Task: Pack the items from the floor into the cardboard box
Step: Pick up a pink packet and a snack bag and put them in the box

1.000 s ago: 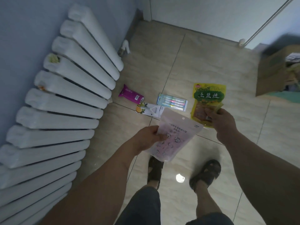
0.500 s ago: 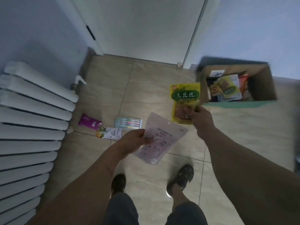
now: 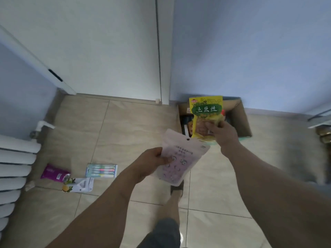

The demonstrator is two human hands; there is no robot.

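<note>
Items for packing are split between the person's hands and the tiled floor point(image 3: 136, 122). Nearest the camera, two bare forearms extend forward and one sandalled foot point(image 3: 177, 187) stands below the left-hand load. Left hand point(image 3: 152, 163): fingers and thumb curled on the left edge of a pale pink pouch point(image 3: 180, 158), which is tilted with its hang-hole corner pointing away from the body. Right hand point(image 3: 222, 133): raised further out, thumb and fingers pinching the lower part of a yellow snack packet point(image 3: 206, 111), held upright with its green label facing the camera. The packet's top overlaps the mouth of the cardboard box point(image 3: 241, 119) in the view; whether it is over the opening or short of it cannot be told.

Left of the arms, three items lie on the floor: a white card pack with fruit print point(image 3: 80, 184), a clear pack of coloured pens point(image 3: 101, 170) just beyond it, and a purple packet point(image 3: 53, 173) to the left. All three are close together and near the white radiator point(image 3: 16, 165) at the left edge.

Bare tile lies between these items and the box. The box stands open against the far wall, right of a white door frame point(image 3: 163, 51), with dark contents partly visible inside. A blurred object sits at the far right edge; unidentified.
</note>
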